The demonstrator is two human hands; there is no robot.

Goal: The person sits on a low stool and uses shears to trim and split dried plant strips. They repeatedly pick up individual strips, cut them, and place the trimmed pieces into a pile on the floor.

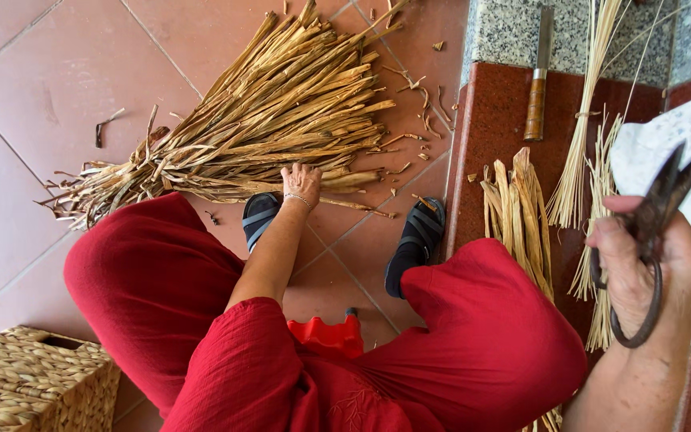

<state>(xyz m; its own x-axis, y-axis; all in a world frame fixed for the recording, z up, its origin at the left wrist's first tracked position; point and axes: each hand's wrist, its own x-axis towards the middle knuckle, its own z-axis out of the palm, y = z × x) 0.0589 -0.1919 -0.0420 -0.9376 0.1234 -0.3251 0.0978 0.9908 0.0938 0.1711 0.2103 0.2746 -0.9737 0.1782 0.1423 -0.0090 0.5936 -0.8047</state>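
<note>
So the big bundle of dried leaves (241, 128) is lying across the floor tiles (57, 88) right in front of the feet, and it looks mostly untouched, one thick sheaf with only a few loose scraps (417, 104) scattered past its far end. My read is the work's barely started on that pile. A smaller batch of the same leaves (517, 208) leans on the red step to the right of the bundle, between the knee and a bunch of thin pale reeds (593, 104), so some sorting seems done already. A knife with a wooden handle (537, 80) lies higher up on the step, beyond those reeds, nobody touching it. The left hand (301, 182) is stretched way down with the arm nearly straight, fingers curled onto the near edge of the bundle, closing on a strand or two, can't tell how many. The right hand (649, 272) is raised up close to the camera, well right of the bundle, wrapped tight around old dark scissors (653, 232), blades pointing up and nearly together. A woven basket (33, 376) sits off to the left.
</note>
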